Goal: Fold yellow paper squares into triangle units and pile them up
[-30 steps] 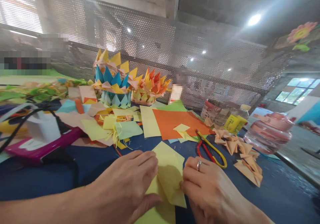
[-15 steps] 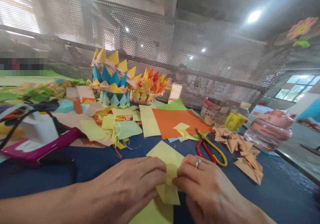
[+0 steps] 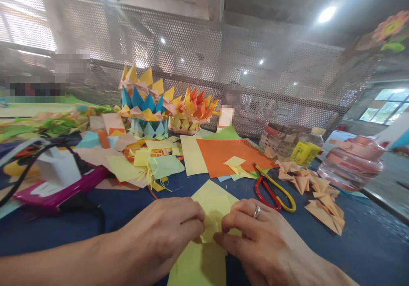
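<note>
A yellow paper square (image 3: 214, 196) lies with one corner pointing away from me, its near part folded up between my hands. My left hand (image 3: 166, 230) has its fingers closed on the paper's left side. On the right side my right hand (image 3: 255, 235), with a silver ring, pinches the same paper between thumb and fingers. Under it, another yellow sheet (image 3: 198, 264) reaches toward the bottom edge. Red and yellow scissors (image 3: 276, 190) rest just beyond my right hand.
Folded orange paper pieces (image 3: 327, 211) and a pink bottle (image 3: 351, 162) are on the right. Orange sheet (image 3: 220, 154), paper scraps and paper crowns (image 3: 148, 126) stand further back. A magenta device (image 3: 64, 192) with cables lies left.
The near flap that pointed down between my hands is now folded up or tucked, showing more of the sheet beneath. Both hands stay on the paper. The view has shifted slightly.
</note>
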`<move>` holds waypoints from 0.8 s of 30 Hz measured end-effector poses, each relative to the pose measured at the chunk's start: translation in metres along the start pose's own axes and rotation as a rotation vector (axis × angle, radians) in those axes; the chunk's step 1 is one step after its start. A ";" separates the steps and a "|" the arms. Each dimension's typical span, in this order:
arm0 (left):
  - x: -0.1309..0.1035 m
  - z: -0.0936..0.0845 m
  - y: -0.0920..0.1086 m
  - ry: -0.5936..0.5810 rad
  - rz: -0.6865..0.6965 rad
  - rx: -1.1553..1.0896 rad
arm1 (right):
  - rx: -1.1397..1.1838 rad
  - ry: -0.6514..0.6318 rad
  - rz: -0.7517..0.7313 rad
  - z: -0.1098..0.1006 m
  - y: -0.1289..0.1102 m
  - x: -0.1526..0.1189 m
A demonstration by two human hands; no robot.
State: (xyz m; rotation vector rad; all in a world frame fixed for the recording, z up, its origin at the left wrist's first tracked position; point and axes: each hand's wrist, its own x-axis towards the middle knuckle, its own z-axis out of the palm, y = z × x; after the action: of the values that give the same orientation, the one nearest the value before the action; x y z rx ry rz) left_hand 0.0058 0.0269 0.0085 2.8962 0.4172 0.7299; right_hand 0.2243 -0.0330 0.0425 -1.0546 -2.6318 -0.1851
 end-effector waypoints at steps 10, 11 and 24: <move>-0.001 0.012 -0.004 -0.007 -0.102 -0.035 | 0.119 0.111 0.127 0.015 -0.001 -0.001; -0.001 0.012 -0.003 0.001 -0.102 -0.039 | 0.137 0.130 0.138 0.018 0.000 -0.001; 0.005 0.009 0.000 0.098 -0.330 -0.363 | 0.347 0.108 0.354 0.031 -0.001 0.003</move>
State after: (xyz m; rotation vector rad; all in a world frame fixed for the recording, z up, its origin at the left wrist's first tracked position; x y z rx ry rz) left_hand 0.0143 0.0282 0.0022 2.3843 0.6751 0.7963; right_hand 0.2148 -0.0245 0.0145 -1.3129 -2.2261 0.2740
